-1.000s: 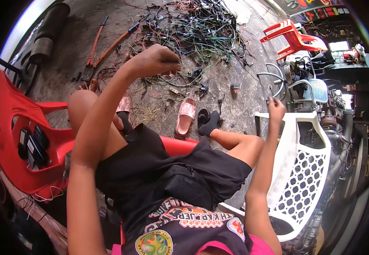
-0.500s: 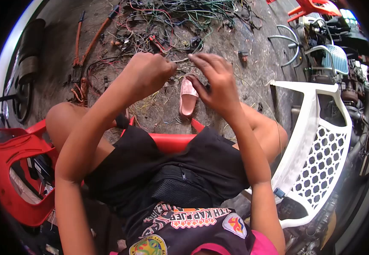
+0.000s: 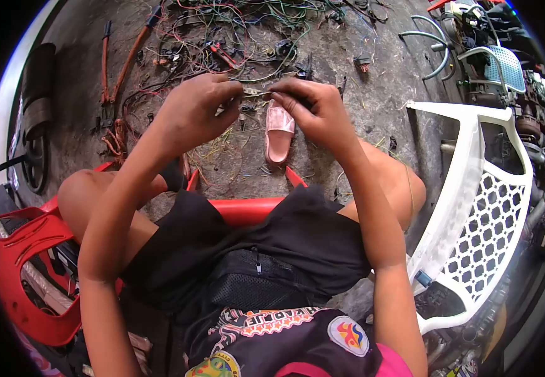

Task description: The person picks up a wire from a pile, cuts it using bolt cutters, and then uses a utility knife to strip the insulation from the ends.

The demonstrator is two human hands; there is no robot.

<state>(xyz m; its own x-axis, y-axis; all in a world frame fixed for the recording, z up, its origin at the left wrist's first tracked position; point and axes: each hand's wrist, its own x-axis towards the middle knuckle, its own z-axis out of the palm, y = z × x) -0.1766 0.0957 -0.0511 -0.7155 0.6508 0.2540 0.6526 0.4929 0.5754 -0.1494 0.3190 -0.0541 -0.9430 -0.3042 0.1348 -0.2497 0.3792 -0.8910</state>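
Observation:
A short, pale length of wire (image 3: pixel 257 92) spans the gap between my two hands. My left hand (image 3: pixel 200 108) pinches its left end between curled fingers and thumb. The other end sits in the fingertips of my right hand (image 3: pixel 310 108), thumb pressed toward the index finger. Both hands are held up above the floor in front of my knees. Just under my right fingertips, in this view, a pink slide sandal (image 3: pixel 279 135) rests on the floor.
Tangled wires (image 3: pixel 253 28) cover the floor ahead, with red-handled pliers (image 3: pixel 223 56) among them. Long-handled bolt cutters (image 3: pixel 122 69) lie at the left. A white plastic chair (image 3: pixel 461 188) lies on the right, a red one (image 3: pixel 27 264) on the left.
My hands have drawn a little closer together, and the right fingers have closed from a spread pose into a pinch. The view has shifted slightly.

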